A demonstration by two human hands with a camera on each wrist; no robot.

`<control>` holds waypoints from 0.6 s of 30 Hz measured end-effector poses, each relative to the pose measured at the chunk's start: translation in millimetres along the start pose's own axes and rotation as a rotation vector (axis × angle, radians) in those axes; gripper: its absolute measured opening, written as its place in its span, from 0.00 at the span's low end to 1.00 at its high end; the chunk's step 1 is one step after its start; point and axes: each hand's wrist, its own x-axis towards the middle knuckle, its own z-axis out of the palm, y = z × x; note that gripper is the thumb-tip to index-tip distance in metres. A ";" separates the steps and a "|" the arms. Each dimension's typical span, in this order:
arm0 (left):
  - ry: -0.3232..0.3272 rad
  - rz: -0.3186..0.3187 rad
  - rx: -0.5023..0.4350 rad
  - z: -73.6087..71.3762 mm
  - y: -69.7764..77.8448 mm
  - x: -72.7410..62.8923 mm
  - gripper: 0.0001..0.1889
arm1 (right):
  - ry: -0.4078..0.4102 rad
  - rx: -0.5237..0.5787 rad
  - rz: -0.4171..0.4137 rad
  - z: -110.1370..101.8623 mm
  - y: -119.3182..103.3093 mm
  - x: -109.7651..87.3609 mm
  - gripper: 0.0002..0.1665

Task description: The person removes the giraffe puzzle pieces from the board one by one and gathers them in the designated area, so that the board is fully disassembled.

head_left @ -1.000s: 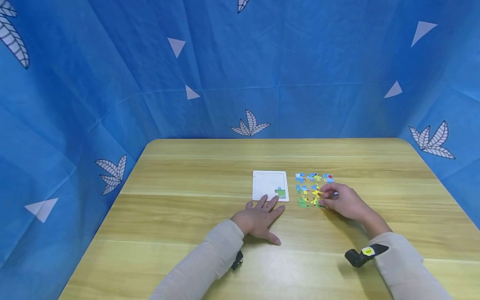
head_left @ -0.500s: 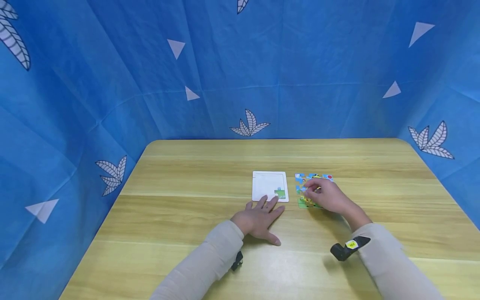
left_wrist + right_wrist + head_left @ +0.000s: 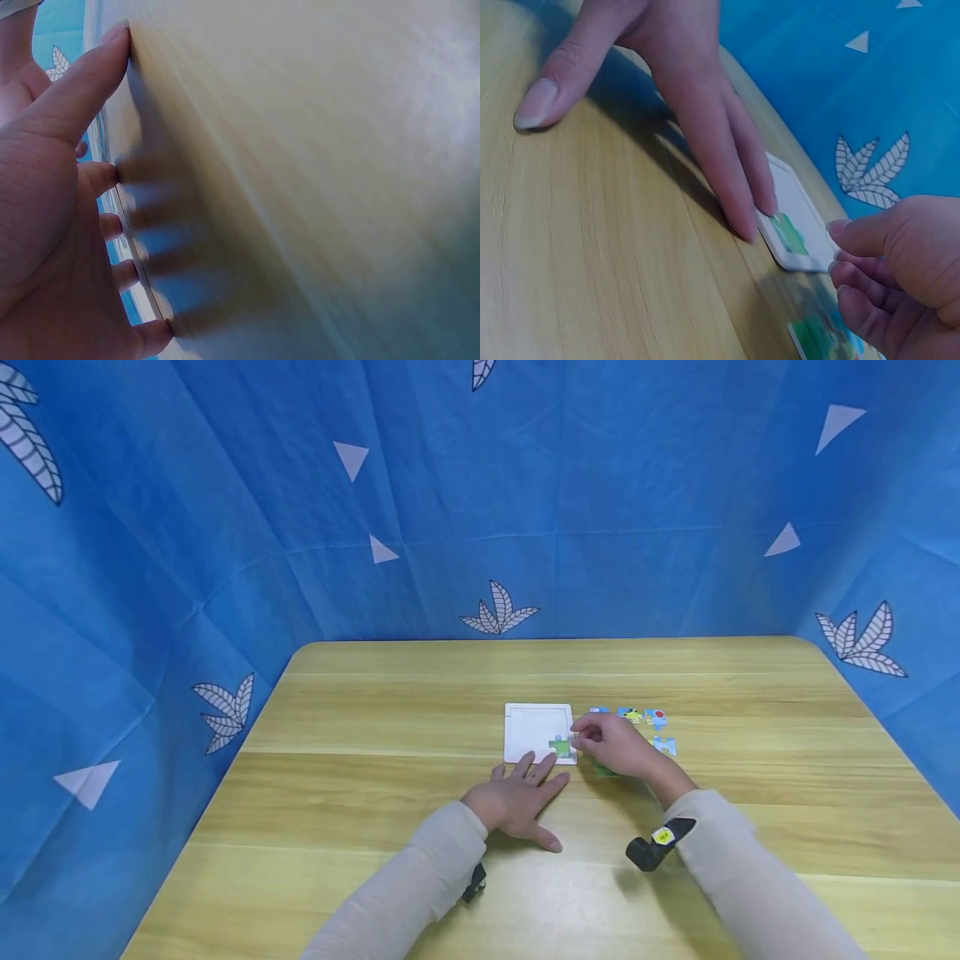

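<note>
A white square puzzle tray (image 3: 528, 727) lies on the table with one green puzzle piece (image 3: 560, 748) in its lower right corner. My left hand (image 3: 516, 802) is spread, and its fingertips rest on the tray's near edge. At the tray's right edge, my right hand (image 3: 618, 746) has thumb and fingers pinched together, apparently on a puzzle piece that is almost wholly hidden. Loose puzzle pieces (image 3: 656, 718) in blue, yellow and green lie right of the tray, partly covered by the right hand. In the right wrist view, the pinching fingertips (image 3: 838, 229) are beside the tray.
A wooden table (image 3: 360, 777) carries everything. Blue cloth (image 3: 450, 493) with leaf and triangle prints hangs behind it and along both sides. Each wrist wears a small black camera mount (image 3: 651, 847).
My right hand has moved left from the right side of the loose pieces to the tray's right edge, uncovering a blue piece. My left hand has stayed put.
</note>
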 end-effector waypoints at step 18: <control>0.005 0.009 0.010 -0.1 -0.8 -0.1 0.52 | -0.044 -0.055 0.047 14.1 -7.9 15.1 0.14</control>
